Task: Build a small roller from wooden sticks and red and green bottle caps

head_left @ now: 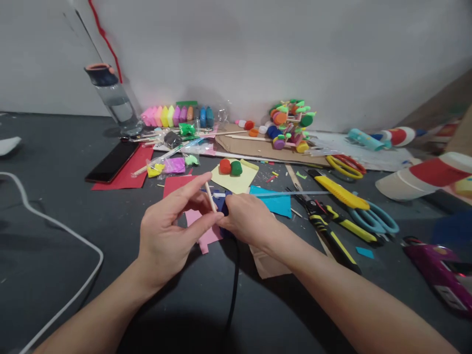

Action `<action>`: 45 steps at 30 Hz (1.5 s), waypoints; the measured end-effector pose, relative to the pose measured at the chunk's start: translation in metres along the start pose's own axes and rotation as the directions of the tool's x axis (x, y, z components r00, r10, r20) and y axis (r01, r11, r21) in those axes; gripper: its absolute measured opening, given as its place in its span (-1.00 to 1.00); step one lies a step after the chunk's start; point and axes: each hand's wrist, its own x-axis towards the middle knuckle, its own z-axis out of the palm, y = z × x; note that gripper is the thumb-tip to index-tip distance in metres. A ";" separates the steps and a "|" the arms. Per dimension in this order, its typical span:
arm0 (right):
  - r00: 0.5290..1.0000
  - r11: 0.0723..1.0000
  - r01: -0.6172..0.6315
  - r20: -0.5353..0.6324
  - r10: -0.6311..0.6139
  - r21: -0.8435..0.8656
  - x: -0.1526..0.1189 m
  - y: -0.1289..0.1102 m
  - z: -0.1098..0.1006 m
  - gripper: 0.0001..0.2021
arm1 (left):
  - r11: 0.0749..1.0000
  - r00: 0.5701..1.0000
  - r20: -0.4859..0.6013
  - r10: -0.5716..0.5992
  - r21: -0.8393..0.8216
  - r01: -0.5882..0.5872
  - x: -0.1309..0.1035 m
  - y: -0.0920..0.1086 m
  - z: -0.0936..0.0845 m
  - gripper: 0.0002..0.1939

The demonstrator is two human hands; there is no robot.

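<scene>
My left hand (165, 226) pinches a short wooden stick (210, 197) between thumb and index finger, the stick standing tilted. My right hand (250, 219) is closed around a dark blue glue gun (225, 232), mostly hidden by the fingers. A long translucent glue stick (295, 193) runs out to the right behind that hand, and a black cord (234, 280) trails down toward me. Both hands meet over pink paper (210, 238) and red paper (177, 184). Just beyond them, a red clay ball (224, 166) and a green clay ball (236, 168) sit on yellow paper (243, 181).
Pliers (332, 236), a yellow cutter (341, 191) and blue-handled scissors (372, 219) lie at right, near a white bottle (424, 177). Colourful stick-and-clay models (291, 125) stand at the back. Left are a phone (112, 162), a water bottle (116, 105) and a white cable (70, 223).
</scene>
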 end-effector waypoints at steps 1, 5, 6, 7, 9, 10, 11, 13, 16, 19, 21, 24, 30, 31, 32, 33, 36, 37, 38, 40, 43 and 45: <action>1.000 1.000 -0.008 -0.003 0.008 0.007 0.000 0.001 0.000 -0.76 | 0.999 0.999 -0.017 -0.032 -0.039 0.031 0.000 0.002 0.000 -0.43; 0.992 0.986 -0.023 -0.119 0.044 0.168 -0.006 0.011 -0.006 -0.81 | 0.994 0.999 -0.053 -0.001 -0.105 -0.004 -0.001 0.011 -0.003 -0.43; 0.986 0.972 -0.016 -0.157 0.055 0.235 -0.010 0.013 -0.007 -0.85 | 0.994 0.998 -0.056 0.019 -0.108 -0.025 -0.001 0.013 -0.004 -0.43; 0.979 0.952 -0.003 -0.194 0.065 0.306 -0.014 0.016 -0.008 -0.88 | 0.993 0.997 -0.060 0.041 -0.104 -0.047 -0.002 0.014 -0.004 -0.42; 0.960 0.902 0.041 -0.267 0.084 0.430 -0.023 0.020 -0.011 -0.87 | 0.992 0.994 -0.067 0.090 -0.078 -0.096 -0.003 0.014 -0.005 -0.41; 0.947 0.878 0.069 -0.307 0.091 0.474 -0.029 0.022 -0.012 -0.86 | 0.991 0.991 -0.070 0.115 -0.056 -0.119 -0.003 0.013 -0.005 -0.40; 0.933 0.857 0.095 -0.346 0.100 0.506 -0.035 0.023 -0.014 -0.86 | 0.989 0.988 -0.071 0.138 -0.033 -0.141 -0.004 0.012 -0.005 -0.40; 0.906 0.828 0.136 -0.407 0.119 0.544 -0.047 0.026 -0.018 -0.85 | 0.984 0.982 -0.072 0.177 0.006 -0.177 -0.004 0.009 -0.005 -0.41; 0.868 0.808 0.166 -0.473 0.153 0.566 -0.063 0.029 -0.026 -0.84 | 0.981 0.976 -0.097 0.195 0.029 -0.193 -0.005 0.006 -0.005 -0.43; 0.850 0.778 0.196 -0.498 0.168 0.597 -0.074 0.034 -0.030 -0.83 | 0.980 0.965 -0.172 0.197 -0.003 -0.201 -0.006 0.004 -0.005 -0.45; 0.889 0.722 0.202 -0.433 0.149 0.662 -0.077 0.038 -0.028 -0.75 | 0.982 0.966 -0.206 0.154 -0.075 -0.172 -0.005 0.003 -0.005 -0.48; 0.939 0.607 0.197 -0.326 0.109 0.770 -0.075 0.045 -0.021 -0.64 | 0.976 0.982 -0.190 0.000 -0.212 -0.041 -0.002 -0.002 -0.004 -0.57; 0.954 0.351 0.261 -0.295 0.047 0.899 -0.066 0.044 -0.024 -0.69 | 0.919 0.931 -0.024 -0.364 -0.171 0.355 0.012 -0.010 -0.003 -0.75; 0.962 0.298 0.247 -0.269 0.035 0.922 -0.065 0.042 -0.027 -0.68 | 0.916 0.918 0.064 -0.391 -0.069 0.395 0.014 -0.010 -0.002 -0.76; 0.969 0.256 0.232 -0.247 0.026 0.938 -0.065 0.040 -0.029 -0.66 | 0.916 0.901 0.163 -0.401 0.039 0.400 0.015 -0.008 -0.001 -0.76; 0.972 0.231 0.222 -0.233 0.023 0.947 -0.064 0.038 -0.031 -0.64 | 0.920 0.881 0.266 -0.392 0.129 0.370 0.015 -0.007 0.000 -0.75; 0.966 0.224 0.238 -0.255 0.048 0.945 -0.064 0.036 -0.034 -0.64 | 0.938 0.795 0.510 -0.329 0.275 0.212 0.013 -0.005 0.001 -0.67; 0.964 0.226 0.243 -0.261 0.055 0.943 -0.064 0.036 -0.034 -0.64 | 0.939 0.772 0.556 -0.309 0.306 0.156 0.012 -0.004 0.001 -0.65; 0.963 0.228 0.244 -0.264 0.058 0.943 -0.065 0.037 -0.034 -0.65 | 0.933 0.757 0.582 -0.297 0.346 0.100 0.012 -0.005 0.000 -0.66; 0.962 0.236 0.248 -0.267 0.052 0.940 -0.068 0.039 -0.035 -0.66 | 0.897 0.744 0.604 -0.288 0.442 -0.011 0.012 -0.006 -0.005 -0.70; 0.950 0.255 0.287 -0.308 0.047 0.924 -0.074 0.044 -0.037 -0.67 | 0.835 0.718 0.610 -0.336 0.546 -0.073 0.016 -0.009 -0.012 -0.77; 0.933 0.254 0.315 -0.347 0.092 0.914 -0.078 0.047 -0.038 -0.67 | 0.818 0.687 0.622 -0.375 0.571 -0.070 0.020 -0.011 -0.014 -0.76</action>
